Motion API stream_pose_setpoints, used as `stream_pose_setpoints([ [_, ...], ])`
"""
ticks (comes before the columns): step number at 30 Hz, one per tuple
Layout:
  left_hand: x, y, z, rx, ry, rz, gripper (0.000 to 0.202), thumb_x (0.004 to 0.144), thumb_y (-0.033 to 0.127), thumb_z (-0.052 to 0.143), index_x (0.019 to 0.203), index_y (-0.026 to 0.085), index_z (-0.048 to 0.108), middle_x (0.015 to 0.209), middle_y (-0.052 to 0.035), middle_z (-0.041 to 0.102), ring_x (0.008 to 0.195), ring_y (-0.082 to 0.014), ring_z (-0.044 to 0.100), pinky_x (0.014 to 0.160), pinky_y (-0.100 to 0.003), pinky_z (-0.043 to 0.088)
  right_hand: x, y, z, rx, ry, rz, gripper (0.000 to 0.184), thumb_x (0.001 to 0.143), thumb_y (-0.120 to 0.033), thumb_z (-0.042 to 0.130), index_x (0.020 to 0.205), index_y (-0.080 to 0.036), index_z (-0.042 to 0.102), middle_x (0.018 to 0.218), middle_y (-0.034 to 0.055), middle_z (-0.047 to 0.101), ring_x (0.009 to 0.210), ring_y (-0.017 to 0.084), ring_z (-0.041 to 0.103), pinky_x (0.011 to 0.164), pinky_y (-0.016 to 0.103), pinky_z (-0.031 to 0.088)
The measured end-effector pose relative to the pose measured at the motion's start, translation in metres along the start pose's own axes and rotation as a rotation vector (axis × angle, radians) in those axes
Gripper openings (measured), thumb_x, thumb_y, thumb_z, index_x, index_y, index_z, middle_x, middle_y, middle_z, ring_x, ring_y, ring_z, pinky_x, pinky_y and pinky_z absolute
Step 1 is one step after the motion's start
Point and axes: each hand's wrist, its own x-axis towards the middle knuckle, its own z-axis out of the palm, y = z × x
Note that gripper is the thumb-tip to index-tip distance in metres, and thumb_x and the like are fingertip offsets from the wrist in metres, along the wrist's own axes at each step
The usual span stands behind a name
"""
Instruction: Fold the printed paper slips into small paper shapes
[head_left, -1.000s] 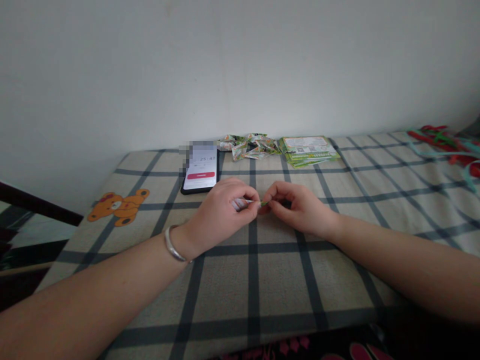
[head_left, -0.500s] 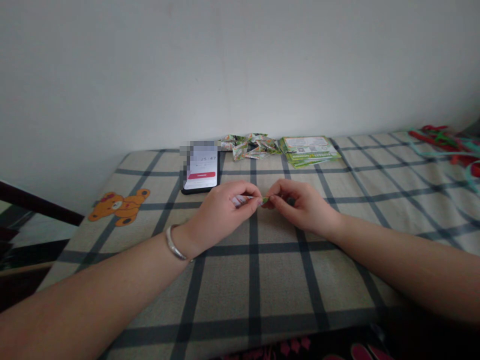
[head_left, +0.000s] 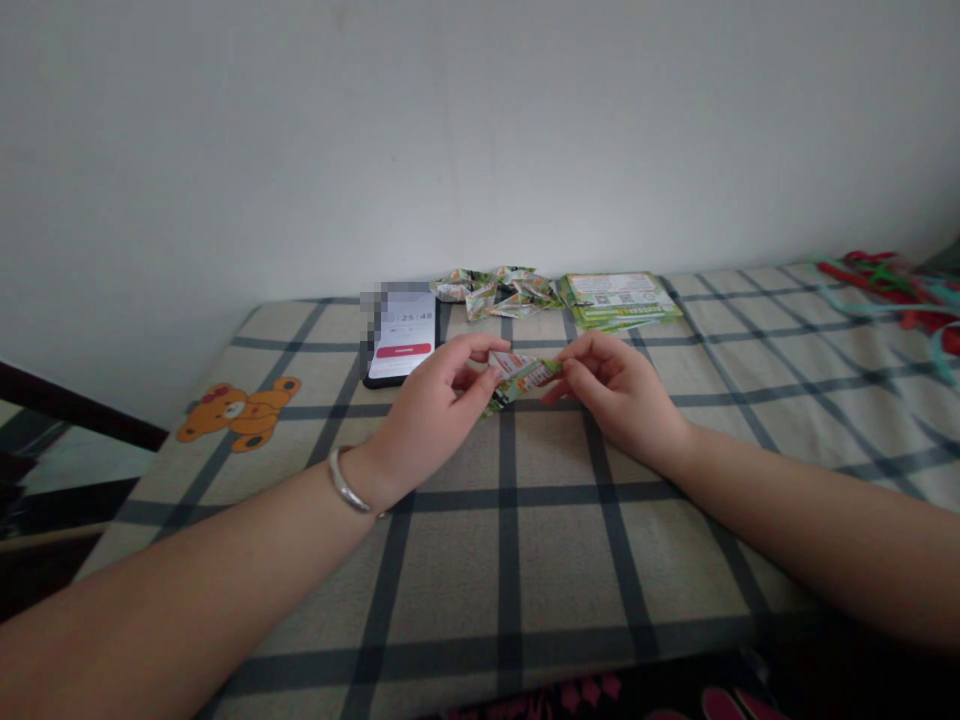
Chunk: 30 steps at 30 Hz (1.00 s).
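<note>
Between my two hands is a small folded piece of printed paper (head_left: 523,377), green and white with some orange and black. My left hand (head_left: 448,392), with a silver bangle on the wrist, pinches its left end between thumb and fingers. At its right end, the thumb and index finger of my right hand (head_left: 616,388) grip the tip. The paper is held just above the checked tablecloth. Beyond my hands, several folded paper pieces (head_left: 517,296) of the same print lie in a cluster, beside a stack of flat green-and-white leaflets (head_left: 619,297).
A phone (head_left: 403,335) with a running timer lies behind my left hand. To the left is a flat orange bear figure (head_left: 240,413) on the checked tablecloth (head_left: 457,570). Red, green and pale-blue strips (head_left: 892,290) lie at far right. A wall (head_left: 480,140) borders the table's back.
The folded paper has been raised and turned, so its printed face now shows. Both hands have shifted slightly up and their fingertips are farther apart. The phone's timer has advanced.
</note>
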Motion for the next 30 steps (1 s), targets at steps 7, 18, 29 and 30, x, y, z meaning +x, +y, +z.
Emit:
stream_pose_setpoints([
  [7, 0.0017, 0.0014, 0.0000, 0.027, -0.010, -0.017, 0.025, 0.089, 0.014, 0.056, 0.113, 0.018, 0.059, 0.113, -0.0077, 0.067, 0.092, -0.0164, 0.068, 0.069, -0.025, 0.058, -0.0012, 0.0001, -0.0005, 0.048, -0.043, 0.009, 0.011, 0.091, -0.032, 0.055, 0.093, -0.021, 0.052, 0.076, -0.0020, 0.067, 0.065, 0.011, 0.070, 0.061, 0.023, 0.055],
  [18, 0.0024, 0.0013, 0.0001, -0.092, -0.024, -0.167, 0.026, 0.089, 0.024, 0.058, 0.114, 0.020, 0.060, 0.112, -0.0056, 0.067, 0.088, -0.0163, 0.067, 0.077, -0.030, 0.057, -0.0052, 0.0036, -0.0039, 0.145, -0.216, -0.100, 0.019, 0.088, -0.026, 0.062, 0.104, -0.022, 0.054, 0.100, 0.0011, 0.065, 0.078, 0.011, 0.071, 0.072, 0.023, 0.057],
  [29, 0.0024, 0.0025, 0.0001, 0.047, -0.017, -0.016, 0.020, 0.089, 0.021, 0.056, 0.107, 0.018, 0.063, 0.112, -0.0059, 0.064, 0.099, -0.0177, 0.064, 0.079, -0.029, 0.056, 0.0006, 0.0083, -0.0002, 0.065, -0.117, -0.062, 0.025, 0.077, -0.028, 0.074, 0.096, -0.022, 0.058, 0.084, -0.0003, 0.068, 0.073, 0.013, 0.070, 0.067, 0.025, 0.059],
  [30, 0.0020, 0.0023, 0.0000, 0.049, -0.031, 0.000, 0.022, 0.090, 0.023, 0.055, 0.109, 0.018, 0.063, 0.112, -0.0064, 0.064, 0.096, -0.0167, 0.065, 0.077, -0.028, 0.056, 0.0006, 0.0088, -0.0003, 0.077, -0.118, -0.057, 0.025, 0.078, -0.029, 0.073, 0.097, -0.022, 0.058, 0.083, -0.0005, 0.069, 0.073, 0.013, 0.070, 0.068, 0.026, 0.059],
])
